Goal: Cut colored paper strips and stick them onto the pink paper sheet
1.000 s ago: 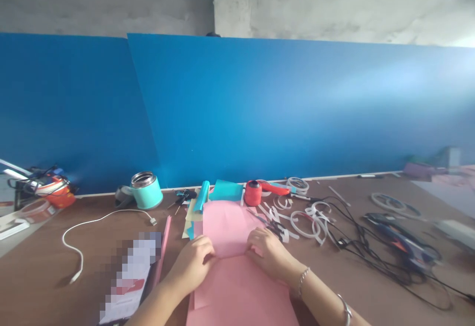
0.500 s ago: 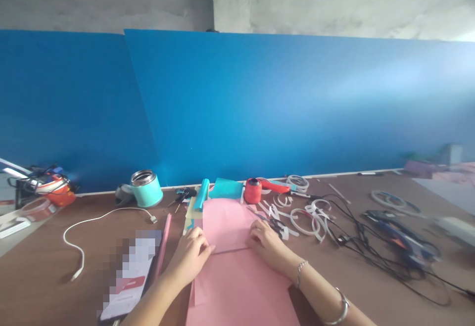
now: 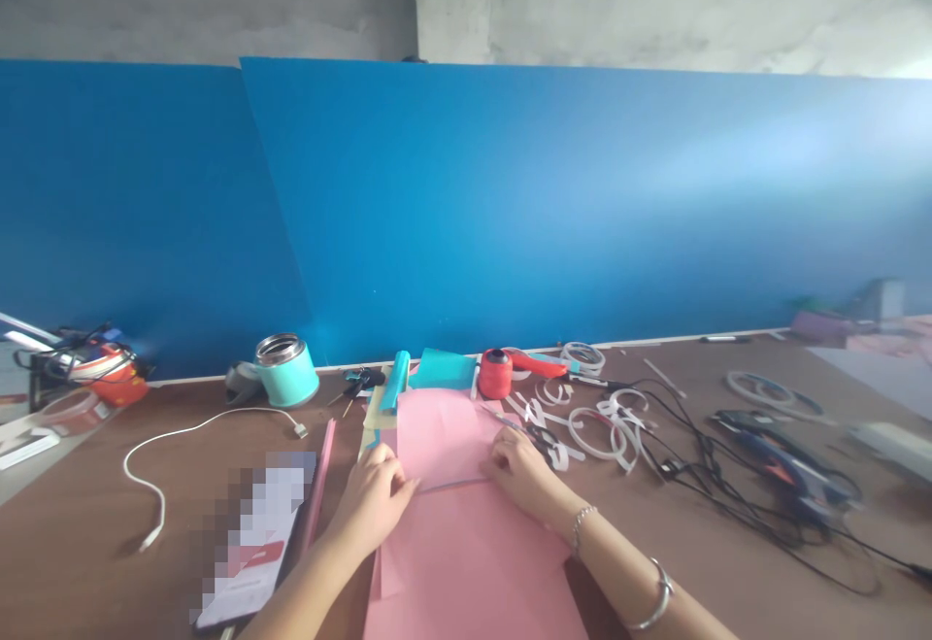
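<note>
Paper handling at a brown tabletop (image 3: 94, 533), seen from above the hands. The pink paper (image 3: 481, 562) lies at front centre, between the two hands, and runs off the lower border. The left hand (image 3: 375, 499) and the right hand (image 3: 528, 475) stand at opposite ends of a crosswise edge, beyond which a paler pink panel (image 3: 441, 436) curves upward. Each grip appears to be grasping the pink paper between thumb and fingers; the undersides of the fingers are hidden. Whether the crosswise edge is a fold or the border of a separate sheet cannot be told. The step in hand is judged to be holding this edge straight and level; the next move calls for equal tension from both sides, lest the paper skew or crease.

Counts, left to right: one white cable (image 3: 300, 431); one phone (image 3: 262, 543), its screen obscured; one turquoise mug (image 3: 287, 375); one narrow pink strip (image 3: 320, 489), just beside the phone; one turquoise roll (image 3: 395, 383); one flat turquoise sheet (image 3: 443, 369); one red tool (image 3: 496, 375); one pair of scissors (image 3: 545, 443), partly hidden near the right hand; one dark blue tool (image 3: 793, 470). Two bracelets, a chain (image 3: 581, 526) and a bangle (image 3: 664, 593), encircle the right arm. White loops and black cords overlap too closely for counting.
</note>
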`<state>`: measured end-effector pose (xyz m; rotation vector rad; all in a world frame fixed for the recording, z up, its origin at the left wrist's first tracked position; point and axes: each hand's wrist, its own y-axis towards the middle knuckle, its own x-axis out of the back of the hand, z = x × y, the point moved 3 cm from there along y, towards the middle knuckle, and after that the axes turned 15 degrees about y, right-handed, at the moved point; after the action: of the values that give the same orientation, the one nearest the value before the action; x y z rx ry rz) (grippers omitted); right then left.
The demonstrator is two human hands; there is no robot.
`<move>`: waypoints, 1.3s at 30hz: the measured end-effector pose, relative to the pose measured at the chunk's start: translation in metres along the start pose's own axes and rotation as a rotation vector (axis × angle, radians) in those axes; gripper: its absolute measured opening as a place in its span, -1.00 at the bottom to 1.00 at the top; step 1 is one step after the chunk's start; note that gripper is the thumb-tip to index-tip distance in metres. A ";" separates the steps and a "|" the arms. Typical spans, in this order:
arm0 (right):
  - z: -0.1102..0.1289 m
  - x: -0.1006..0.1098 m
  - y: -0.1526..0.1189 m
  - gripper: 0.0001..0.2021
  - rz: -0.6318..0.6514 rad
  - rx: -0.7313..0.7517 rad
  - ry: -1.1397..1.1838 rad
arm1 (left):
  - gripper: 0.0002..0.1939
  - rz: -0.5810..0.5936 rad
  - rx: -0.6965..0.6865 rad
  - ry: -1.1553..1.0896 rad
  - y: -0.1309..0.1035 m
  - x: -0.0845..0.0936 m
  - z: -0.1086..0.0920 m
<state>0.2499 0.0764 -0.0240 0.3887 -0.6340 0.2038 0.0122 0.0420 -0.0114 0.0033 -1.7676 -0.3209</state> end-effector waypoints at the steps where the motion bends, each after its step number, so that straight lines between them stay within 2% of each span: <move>1: 0.000 0.000 0.000 -0.74 0.004 -0.006 0.003 | -0.74 0.006 0.001 0.003 0.000 0.000 0.000; 15: 0.004 0.001 -0.001 -0.79 0.041 0.055 -0.095 | -0.76 0.050 -0.012 0.057 0.001 0.004 -0.003; 19: 0.012 0.003 -0.003 -0.82 0.057 0.102 -0.198 | -0.95 -0.041 -0.042 0.166 0.000 0.011 -0.005; 22: 0.021 0.005 -0.005 -0.88 0.064 0.096 -0.272 | -0.59 -0.118 -0.215 0.204 -0.003 0.014 -0.014; 24: 0.029 0.004 -0.007 -0.94 0.076 0.123 -0.320 | -0.49 -0.128 -0.363 0.202 -0.005 0.014 -0.021; 27: 0.039 0.000 -0.011 -0.79 0.132 0.250 -0.391 | -0.55 -0.113 -0.461 0.194 -0.007 0.013 -0.029; 31: 0.041 -0.006 -0.017 -0.65 0.253 0.392 -0.387 | -0.63 -0.076 -0.457 0.191 -0.007 0.012 -0.032; 35: 0.037 -0.002 -0.018 -0.59 0.292 0.405 -0.340 | -0.60 -0.026 -0.459 0.202 -0.007 0.014 -0.032; 39: 0.031 0.013 -0.016 -0.52 0.282 0.343 -0.314 | -0.51 0.002 -0.423 0.191 -0.008 0.023 -0.023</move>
<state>0.2481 0.0497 0.0018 0.6692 -0.9683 0.5314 0.0276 0.0251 0.0127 -0.2617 -1.4835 -0.6662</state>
